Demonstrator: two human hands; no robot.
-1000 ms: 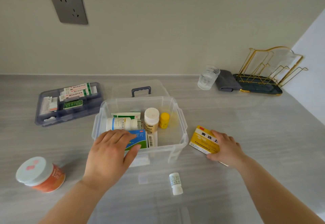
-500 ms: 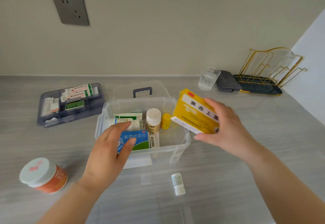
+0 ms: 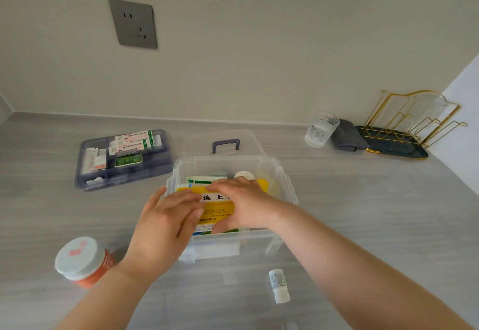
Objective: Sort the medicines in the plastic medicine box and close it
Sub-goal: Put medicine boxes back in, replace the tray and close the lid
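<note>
Head view
Medicine box: the clear plastic medicine box (image 3: pixel 283 187) stands open on the grey counter (image 3: pixel 375 213), middle of the frame; its clear lid with a dark handle (image 3: pixel 226 145) lies just behind it.
Yellow carton: a yellow carton (image 3: pixel 216 209) lies flat inside the box, on top of other packs, printed face up.
Left hand: the left hand (image 3: pixel 166 222) rests over the carton's left end, fingers extended and close together, pressing on it.
Right hand: the right hand (image 3: pixel 246 204) covers the carton's right end, fingers across the top edge, thumb at the near edge, gripping it.
Other contents: a white bottle cap (image 3: pixel 245 174) and a yellow cap (image 3: pixel 262 183) show behind the right hand; a green-and-white pack (image 3: pixel 204 180) sits behind the carton.
Tray: a grey divided tray (image 3: pixel 160 166) holding small packs sits left of the box, apart from it.
Loose items: an orange jar with a white lid (image 3: pixel 80 261) stands near left; a small white bottle (image 3: pixel 278 285) lies on the counter in front of the box.
Far right: a glass (image 3: pixel 320 129), a folded grey cloth (image 3: pixel 347 135) and a gold wire rack (image 3: pixel 412 119).
</note>
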